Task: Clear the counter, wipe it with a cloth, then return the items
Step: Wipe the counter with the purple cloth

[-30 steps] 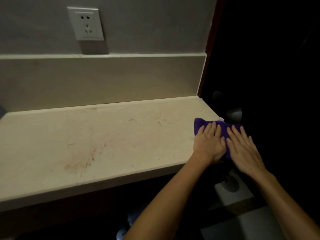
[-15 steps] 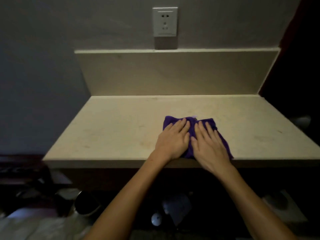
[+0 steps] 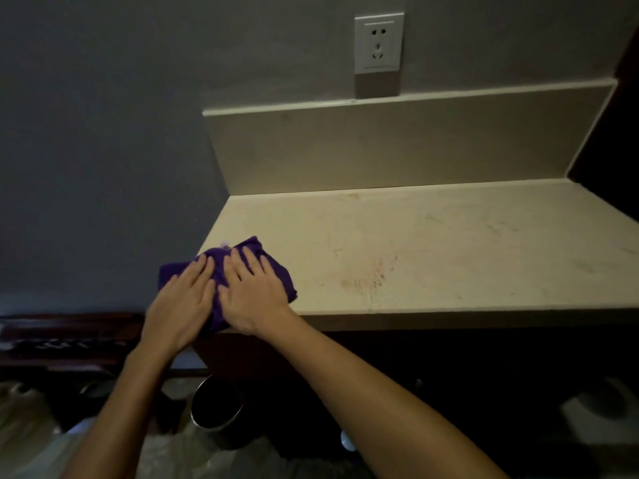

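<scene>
A purple cloth (image 3: 276,271) lies at the front left corner of the beige stone counter (image 3: 432,250), partly hanging past the left edge. My left hand (image 3: 183,302) and my right hand (image 3: 252,292) lie side by side, both pressing flat on the cloth with straight fingers. The left hand sits over the counter's left edge. The rest of the counter top shows faint reddish marks near its front middle.
A raised backsplash (image 3: 397,146) runs along the back, with a wall socket (image 3: 379,41) above it. Below the counter's left end stands a round metal bin (image 3: 216,413). Dark low furniture (image 3: 65,340) sits at the left; pale shapes on the floor at right.
Both hands have slid the cloth leftward along the counter's front, from the right end through the middle to the left corner.
</scene>
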A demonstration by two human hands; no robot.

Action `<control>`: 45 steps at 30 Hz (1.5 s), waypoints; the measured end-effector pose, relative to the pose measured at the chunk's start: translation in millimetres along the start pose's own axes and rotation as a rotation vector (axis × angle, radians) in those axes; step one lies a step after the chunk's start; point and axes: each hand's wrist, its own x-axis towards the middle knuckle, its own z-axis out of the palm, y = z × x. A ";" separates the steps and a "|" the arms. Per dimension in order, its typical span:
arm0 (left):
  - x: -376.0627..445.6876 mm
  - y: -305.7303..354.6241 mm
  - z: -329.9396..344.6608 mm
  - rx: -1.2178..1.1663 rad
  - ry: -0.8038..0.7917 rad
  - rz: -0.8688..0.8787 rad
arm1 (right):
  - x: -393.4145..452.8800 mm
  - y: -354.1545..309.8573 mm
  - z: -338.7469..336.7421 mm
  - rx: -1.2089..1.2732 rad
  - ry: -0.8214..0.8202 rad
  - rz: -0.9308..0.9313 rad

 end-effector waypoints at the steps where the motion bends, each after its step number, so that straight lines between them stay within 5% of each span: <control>1: -1.4 3.3 -1.0 0.020 -0.007 -0.017 | -0.8 2.6 0.0 0.007 0.003 -0.006; 11: 3.4 112.1 -10.4 -0.035 0.064 -0.090 | -41.9 84.6 -25.7 0.006 0.027 -0.030; 30: 96.1 633.4 -54.9 -0.304 0.074 0.387 | -309.9 473.8 -208.3 -0.220 0.086 0.570; 45: 75.6 659.6 -57.2 -0.358 0.043 0.409 | -344.5 501.2 -218.3 -0.162 0.082 0.554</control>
